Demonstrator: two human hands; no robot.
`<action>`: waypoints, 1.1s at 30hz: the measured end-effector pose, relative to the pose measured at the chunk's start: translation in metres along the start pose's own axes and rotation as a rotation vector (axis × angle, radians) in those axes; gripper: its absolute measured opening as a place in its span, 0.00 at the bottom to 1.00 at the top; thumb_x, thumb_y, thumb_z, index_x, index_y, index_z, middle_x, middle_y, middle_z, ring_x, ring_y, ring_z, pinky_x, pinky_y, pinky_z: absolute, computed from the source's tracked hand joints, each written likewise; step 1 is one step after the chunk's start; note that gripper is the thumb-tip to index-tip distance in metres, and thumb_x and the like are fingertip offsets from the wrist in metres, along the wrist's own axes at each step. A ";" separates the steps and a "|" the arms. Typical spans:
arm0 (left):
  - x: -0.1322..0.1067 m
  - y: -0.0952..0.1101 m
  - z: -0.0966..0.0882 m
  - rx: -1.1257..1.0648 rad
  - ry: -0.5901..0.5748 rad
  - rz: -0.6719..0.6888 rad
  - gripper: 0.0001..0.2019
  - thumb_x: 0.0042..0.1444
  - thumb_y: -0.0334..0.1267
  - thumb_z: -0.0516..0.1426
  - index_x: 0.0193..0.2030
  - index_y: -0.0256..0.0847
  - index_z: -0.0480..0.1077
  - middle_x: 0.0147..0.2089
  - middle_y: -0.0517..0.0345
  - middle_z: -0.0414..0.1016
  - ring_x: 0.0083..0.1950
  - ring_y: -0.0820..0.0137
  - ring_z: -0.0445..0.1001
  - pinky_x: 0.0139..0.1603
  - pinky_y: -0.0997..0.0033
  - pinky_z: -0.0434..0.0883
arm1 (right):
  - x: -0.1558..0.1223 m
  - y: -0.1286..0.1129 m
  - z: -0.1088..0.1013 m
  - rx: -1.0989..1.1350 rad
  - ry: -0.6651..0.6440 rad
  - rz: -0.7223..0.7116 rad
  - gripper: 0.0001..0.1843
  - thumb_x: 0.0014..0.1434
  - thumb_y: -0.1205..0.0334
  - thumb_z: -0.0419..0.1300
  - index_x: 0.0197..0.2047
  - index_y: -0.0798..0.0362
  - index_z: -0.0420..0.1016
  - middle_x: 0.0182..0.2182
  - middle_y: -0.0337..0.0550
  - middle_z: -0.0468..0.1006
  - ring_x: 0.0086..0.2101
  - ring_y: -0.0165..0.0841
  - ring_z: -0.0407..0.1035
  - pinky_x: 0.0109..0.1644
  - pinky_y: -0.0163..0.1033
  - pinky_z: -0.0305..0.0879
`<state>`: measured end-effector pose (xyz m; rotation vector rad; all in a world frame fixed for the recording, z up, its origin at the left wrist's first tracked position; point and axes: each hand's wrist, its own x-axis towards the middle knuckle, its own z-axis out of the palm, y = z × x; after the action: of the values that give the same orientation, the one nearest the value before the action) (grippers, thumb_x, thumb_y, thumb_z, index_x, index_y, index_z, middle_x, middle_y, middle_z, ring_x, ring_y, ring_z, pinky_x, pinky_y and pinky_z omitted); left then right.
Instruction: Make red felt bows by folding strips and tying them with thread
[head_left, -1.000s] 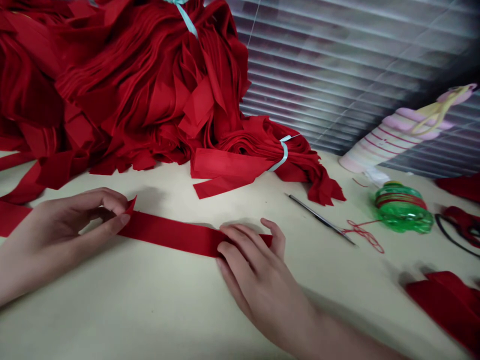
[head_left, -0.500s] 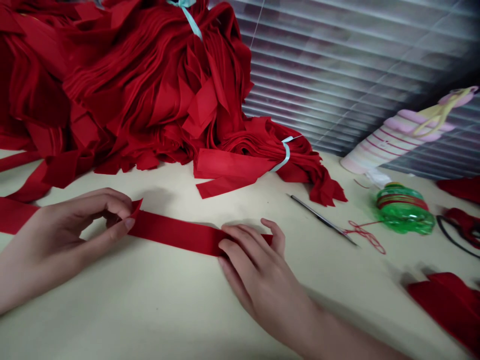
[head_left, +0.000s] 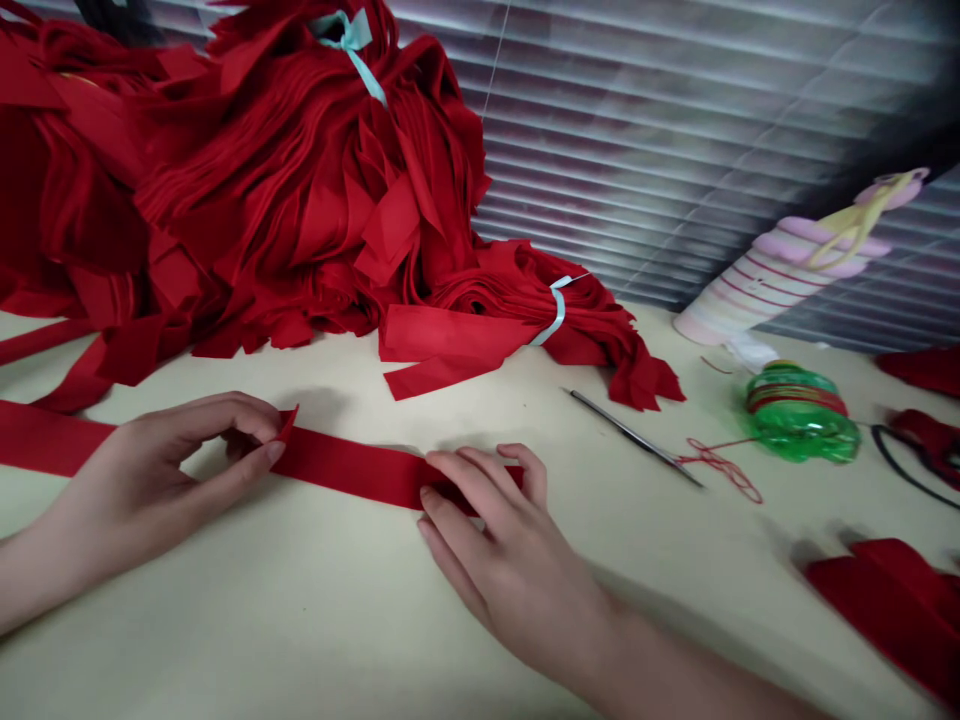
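Note:
A long red fabric strip [head_left: 352, 468] runs across the pale table. My left hand [head_left: 180, 475] pinches a small upturned edge of it between thumb and fingertips. Behind that hand, more of the strip lies out to the left. My right hand [head_left: 502, 560] is closed over the strip near its right end, with fingers bent across the fabric and the thumb close to its lower edge. Under the right palm, the strip is partly hidden.
Red strips pile up [head_left: 300, 190] along the back, some tied with pale blue ribbon [head_left: 555, 312]. To the right are a thin metal tool [head_left: 634, 438], red thread [head_left: 724, 470], a green plastic spool [head_left: 802, 425], a pinkish cone [head_left: 750, 280], red-handled scissors [head_left: 930, 445] and more red fabric [head_left: 877, 600].
The camera view has shifted slightly. My left hand appears a little farther right and my right hand a little farther left, both keeping the same hold on the strip.

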<state>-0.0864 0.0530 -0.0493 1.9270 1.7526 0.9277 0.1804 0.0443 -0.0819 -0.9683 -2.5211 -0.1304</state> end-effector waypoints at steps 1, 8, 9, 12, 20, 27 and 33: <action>-0.001 0.000 0.000 0.036 -0.086 0.074 0.08 0.46 0.43 0.60 0.32 0.42 0.73 0.33 0.62 0.74 0.31 0.73 0.71 0.28 0.82 0.68 | 0.000 0.000 0.000 0.009 -0.008 -0.018 0.07 0.58 0.70 0.55 0.39 0.56 0.73 0.43 0.49 0.73 0.45 0.38 0.65 0.52 0.51 0.51; -0.002 0.039 0.034 0.119 -0.261 0.541 0.05 0.55 0.30 0.51 0.33 0.39 0.67 0.35 0.55 0.72 0.39 0.70 0.71 0.38 0.73 0.70 | -0.001 0.002 -0.002 0.065 -0.027 -0.049 0.11 0.63 0.65 0.51 0.41 0.56 0.74 0.41 0.46 0.75 0.44 0.37 0.65 0.51 0.48 0.50; -0.002 0.045 0.041 0.138 -0.243 0.581 0.06 0.56 0.29 0.51 0.33 0.38 0.67 0.35 0.55 0.72 0.38 0.70 0.71 0.38 0.72 0.70 | -0.001 0.003 -0.003 0.064 -0.031 -0.052 0.11 0.63 0.64 0.51 0.42 0.56 0.74 0.41 0.46 0.75 0.44 0.37 0.64 0.51 0.48 0.50; -0.002 0.054 0.059 0.239 -0.203 0.674 0.09 0.58 0.30 0.50 0.33 0.37 0.70 0.34 0.53 0.73 0.37 0.69 0.72 0.39 0.68 0.71 | -0.003 0.003 -0.003 0.062 -0.041 -0.052 0.11 0.63 0.63 0.51 0.44 0.55 0.73 0.43 0.46 0.74 0.45 0.37 0.64 0.51 0.47 0.50; -0.010 0.048 0.060 0.427 -0.192 0.879 0.12 0.58 0.30 0.51 0.45 0.31 0.71 0.46 0.46 0.74 0.48 0.62 0.71 0.49 0.60 0.71 | -0.009 0.006 -0.002 0.088 -0.012 -0.070 0.08 0.57 0.71 0.55 0.39 0.56 0.72 0.45 0.47 0.74 0.47 0.38 0.64 0.53 0.49 0.53; -0.027 0.052 0.063 0.700 -0.149 0.997 0.15 0.56 0.26 0.47 0.42 0.32 0.73 0.48 0.43 0.75 0.49 0.54 0.72 0.47 0.52 0.70 | -0.009 0.003 -0.002 0.106 0.084 -0.028 0.13 0.59 0.69 0.52 0.46 0.61 0.73 0.44 0.52 0.75 0.46 0.38 0.68 0.54 0.48 0.58; -0.034 0.046 0.065 0.671 -0.187 0.976 0.14 0.51 0.27 0.50 0.42 0.34 0.73 0.51 0.45 0.73 0.52 0.53 0.69 0.50 0.52 0.69 | -0.011 0.004 0.000 0.078 0.073 -0.010 0.17 0.60 0.68 0.52 0.51 0.64 0.70 0.54 0.59 0.68 0.49 0.41 0.66 0.55 0.51 0.58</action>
<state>-0.0089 0.0227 -0.0720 3.2912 1.0056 0.3538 0.1904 0.0404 -0.0874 -0.9045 -2.4460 -0.0683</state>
